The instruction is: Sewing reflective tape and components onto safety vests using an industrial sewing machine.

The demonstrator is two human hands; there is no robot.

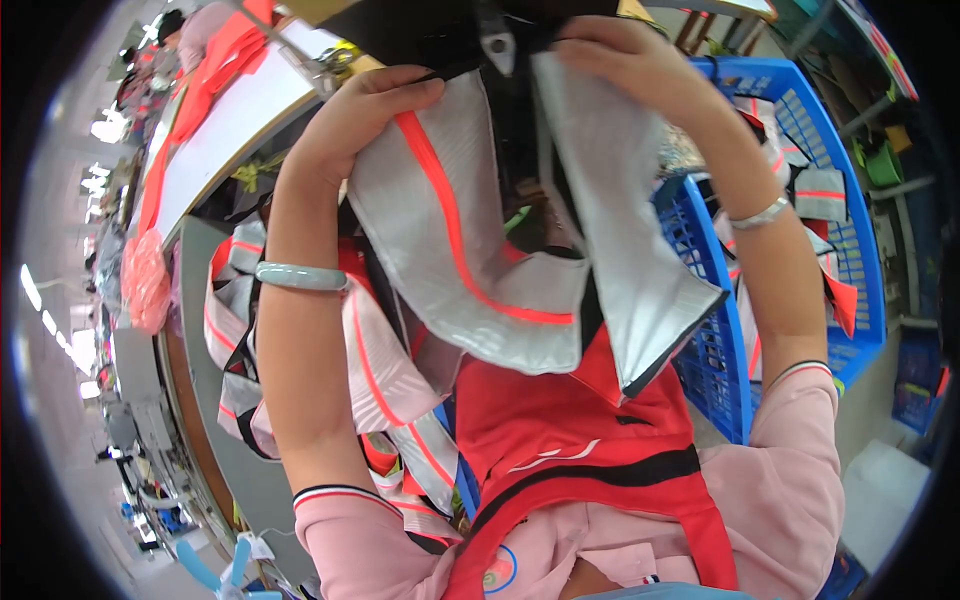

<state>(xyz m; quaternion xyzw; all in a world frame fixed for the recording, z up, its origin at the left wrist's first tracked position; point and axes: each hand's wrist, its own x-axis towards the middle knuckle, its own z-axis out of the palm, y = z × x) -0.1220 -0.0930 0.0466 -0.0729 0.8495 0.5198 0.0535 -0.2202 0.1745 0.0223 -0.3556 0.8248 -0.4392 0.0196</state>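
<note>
Reflective grey strips (470, 240) with an orange stripe down the middle hang between both raised hands, close under the head camera and above the person's red apron (570, 420). They are part of a garment whose black fabric (440, 30) runs along the top of the view, with a black plastic buckle (497, 45) hanging between the two hands. The left hand (365, 110) is closed on the upper edge of the left strip, thumb lying over the fabric beside the orange stripe. The right hand (620, 55) grips the upper end of the plain grey panel (620, 220), fingers curled over it; that panel falls to a dark-edged corner just beside the blue plastic crate (800, 130).

A pale green bangle (300, 276) sits on the left forearm, and a silver bracelet (762, 212) on the right wrist. Pink sleeves with striped cuffs cover both arms lower down.

Under the left arm lies a heap of similar grey and orange reflective pieces (385, 400), spilling over a grey work surface (200, 330). The blue crate on the right holds more such pieces. Beyond the left hand, a long white table (230, 130) carries orange fabric (215, 65), and another person's pink sleeve shows at its far end.
</note>
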